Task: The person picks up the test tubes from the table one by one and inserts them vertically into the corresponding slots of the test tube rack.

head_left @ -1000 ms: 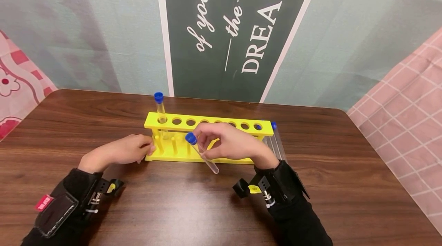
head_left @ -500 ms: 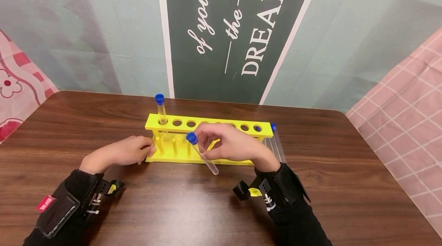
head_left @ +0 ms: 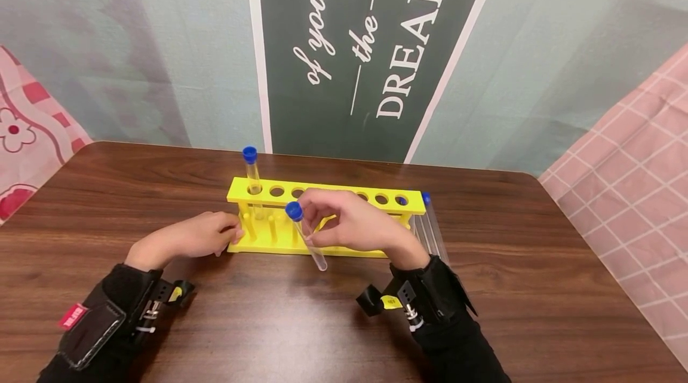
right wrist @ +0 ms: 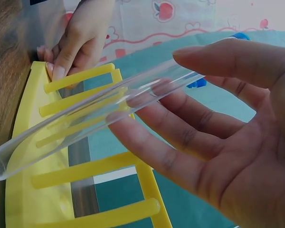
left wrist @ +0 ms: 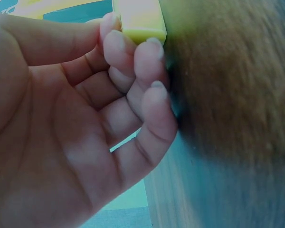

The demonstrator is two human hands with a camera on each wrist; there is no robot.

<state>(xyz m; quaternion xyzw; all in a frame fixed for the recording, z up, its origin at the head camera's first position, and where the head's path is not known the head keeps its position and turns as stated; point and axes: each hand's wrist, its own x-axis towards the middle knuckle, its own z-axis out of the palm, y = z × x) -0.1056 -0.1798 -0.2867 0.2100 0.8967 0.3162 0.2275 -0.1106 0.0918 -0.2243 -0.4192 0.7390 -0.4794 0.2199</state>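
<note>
Above the worktop (head_left: 269, 317), the right hand (head_left: 352, 221) pinches a tilted tube (head_left: 305, 233), best straightened over a hole (head_left: 277, 191) while the left hand (head_left: 188, 235) grips the rack (head_left: 279, 245) steady

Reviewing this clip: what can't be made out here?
Head view: middle holes of the yellow rack, behind the right hand.
Left wrist view: most of the rack, cut off by the top edge.
Right wrist view: upper end of the held tube, partly behind the thumb.
</note>
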